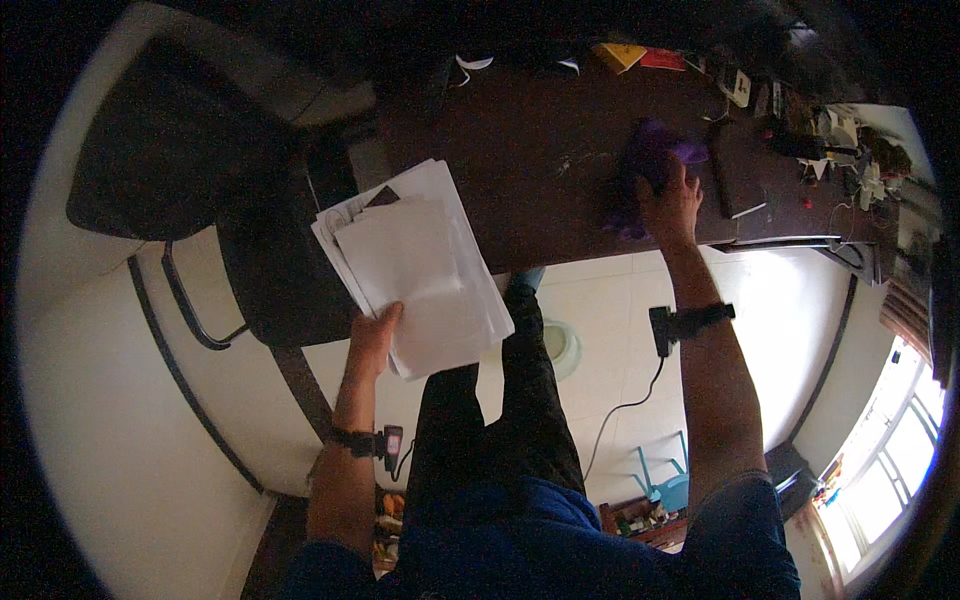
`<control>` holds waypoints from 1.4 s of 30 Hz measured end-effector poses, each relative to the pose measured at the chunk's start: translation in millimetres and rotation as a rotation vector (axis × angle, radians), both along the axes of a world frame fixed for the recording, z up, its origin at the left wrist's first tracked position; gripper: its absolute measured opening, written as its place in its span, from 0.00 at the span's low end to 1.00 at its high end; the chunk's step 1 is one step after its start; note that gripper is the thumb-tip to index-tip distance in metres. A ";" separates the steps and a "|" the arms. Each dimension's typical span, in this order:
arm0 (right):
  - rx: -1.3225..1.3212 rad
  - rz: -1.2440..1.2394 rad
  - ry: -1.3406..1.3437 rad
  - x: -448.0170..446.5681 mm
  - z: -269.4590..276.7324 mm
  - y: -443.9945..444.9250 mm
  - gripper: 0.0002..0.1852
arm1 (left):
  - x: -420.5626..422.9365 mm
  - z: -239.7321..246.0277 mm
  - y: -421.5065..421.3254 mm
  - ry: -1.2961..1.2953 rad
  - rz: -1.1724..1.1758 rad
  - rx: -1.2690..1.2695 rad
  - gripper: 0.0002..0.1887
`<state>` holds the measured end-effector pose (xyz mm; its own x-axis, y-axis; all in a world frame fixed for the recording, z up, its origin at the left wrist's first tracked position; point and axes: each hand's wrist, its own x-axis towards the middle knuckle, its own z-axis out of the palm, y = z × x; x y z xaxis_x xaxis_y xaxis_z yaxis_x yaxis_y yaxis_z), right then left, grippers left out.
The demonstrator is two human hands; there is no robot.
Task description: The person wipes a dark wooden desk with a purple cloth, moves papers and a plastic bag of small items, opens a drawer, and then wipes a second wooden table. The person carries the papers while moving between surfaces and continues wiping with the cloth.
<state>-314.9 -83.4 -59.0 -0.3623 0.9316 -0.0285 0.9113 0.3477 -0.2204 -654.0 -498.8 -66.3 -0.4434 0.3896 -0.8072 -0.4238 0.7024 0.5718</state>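
My left hand point(377, 337) grips a stack of white papers point(420, 277) by its lower left edge, thumb on top. The stack is held up in front of the desk's near edge, and its sheets are unevenly fanned. On the dark brown desk point(525, 180), my right hand point(671, 202) rests on a crumpled purple cloth point(649, 157), with the fingers partly bent over it. How firmly the fingers hold the cloth is hard to see. A dark-covered book point(739, 172) lies just right of that hand.
A black chair point(277, 255) stands at the left. Yellow point(619, 56) and red point(662, 58) items line the desk's back edge. Small clutter and cables point(847, 150) crowd its right end. On the floor are a pale green round basin point(561, 349) and a blue plastic stool point(670, 491).
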 end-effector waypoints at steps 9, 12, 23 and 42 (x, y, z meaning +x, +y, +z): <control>-0.131 0.167 -0.110 -97.2 -44.5 -80.5 0.28 | 65.2 16.9 -86.4 -0.140 -0.388 -0.187 0.29; -0.231 0.377 -0.169 -135.6 -20.3 -146.6 0.27 | 81.2 -0.1 -105.0 -0.132 -0.522 -0.116 0.27; -0.141 0.310 0.159 -174.1 33.0 -95.1 0.24 | 76.9 -72.3 -101.6 -0.061 -0.709 0.019 0.24; -0.396 0.578 0.052 -261.4 39.5 -204.6 0.24 | 47.1 -58.3 -53.8 -0.198 -0.886 -0.080 0.26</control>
